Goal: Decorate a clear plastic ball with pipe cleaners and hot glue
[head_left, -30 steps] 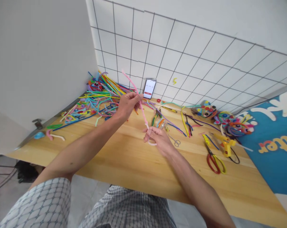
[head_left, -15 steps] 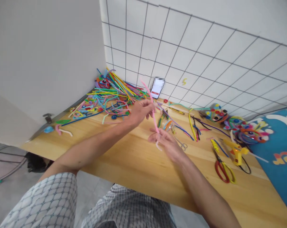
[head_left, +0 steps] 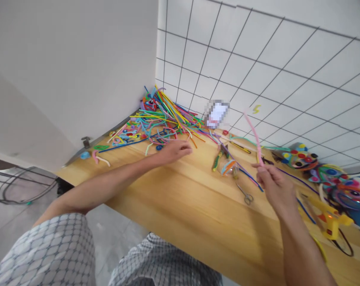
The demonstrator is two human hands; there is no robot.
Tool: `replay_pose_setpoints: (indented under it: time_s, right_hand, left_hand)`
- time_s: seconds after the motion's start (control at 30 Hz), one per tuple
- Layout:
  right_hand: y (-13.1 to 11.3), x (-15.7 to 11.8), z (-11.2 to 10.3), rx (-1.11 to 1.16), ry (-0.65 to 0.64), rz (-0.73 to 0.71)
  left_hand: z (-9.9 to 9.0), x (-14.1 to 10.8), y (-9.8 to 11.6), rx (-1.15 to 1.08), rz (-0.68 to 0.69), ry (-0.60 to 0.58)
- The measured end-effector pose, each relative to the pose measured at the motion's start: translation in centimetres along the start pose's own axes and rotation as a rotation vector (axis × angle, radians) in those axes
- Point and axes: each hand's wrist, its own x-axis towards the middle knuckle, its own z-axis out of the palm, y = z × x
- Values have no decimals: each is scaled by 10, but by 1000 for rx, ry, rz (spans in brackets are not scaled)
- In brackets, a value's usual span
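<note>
My right hand (head_left: 273, 182) pinches the lower end of a pink pipe cleaner (head_left: 254, 129). The stem rises from the fingers, bending a little to the left at its top. My left hand (head_left: 177, 152) hovers over the table's middle with its fingers curled in, and nothing shows in it. Between the hands lie green-handled pliers (head_left: 218, 157), a clear round tape roll (head_left: 228, 167) and small metal scissors (head_left: 246, 195). Blue and purple pipe cleaners (head_left: 248, 178) lie just left of my right hand.
Heaped pipe cleaners (head_left: 168, 115) fill the back left corner. A phone (head_left: 217, 114) leans on the gridded wall. To the right stand colourful decorated figures (head_left: 300, 157) and a yellow glue gun (head_left: 330, 220). The wooden table's (head_left: 168, 222) front edge is close to my body.
My left hand has let go of the pink pipe cleaner. My right hand has carried it to the right, away from the left hand. The view has turned left.
</note>
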Motion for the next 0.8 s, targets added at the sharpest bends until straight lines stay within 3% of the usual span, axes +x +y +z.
replay_pose_setpoints:
  time_s: [0.17, 0.27, 0.33, 0.5, 0.6, 0.8]
  right_hand:
    - [41, 27, -14, -281, 158, -8]
    - [55, 32, -9, -339, 222, -96]
    - [56, 30, -2, -348, 242, -163]
    - [39, 20, 10, -298, 205, -351]
    - [21, 15, 9, -296, 195, -445]
    - [-21, 4, 22, -219, 114, -554]
  left_hand:
    - [-74, -2, -38, 256, -82, 83]
    - [-93, -8, -52, 346, -120, 31]
    - [-93, -12, -59, 407, -116, -6]
    - [-69, -11, -76, 515, -49, -13]
    - [-63, -7, -82, 456, -37, 23]
    - [-74, -5, -86, 190, -75, 146]
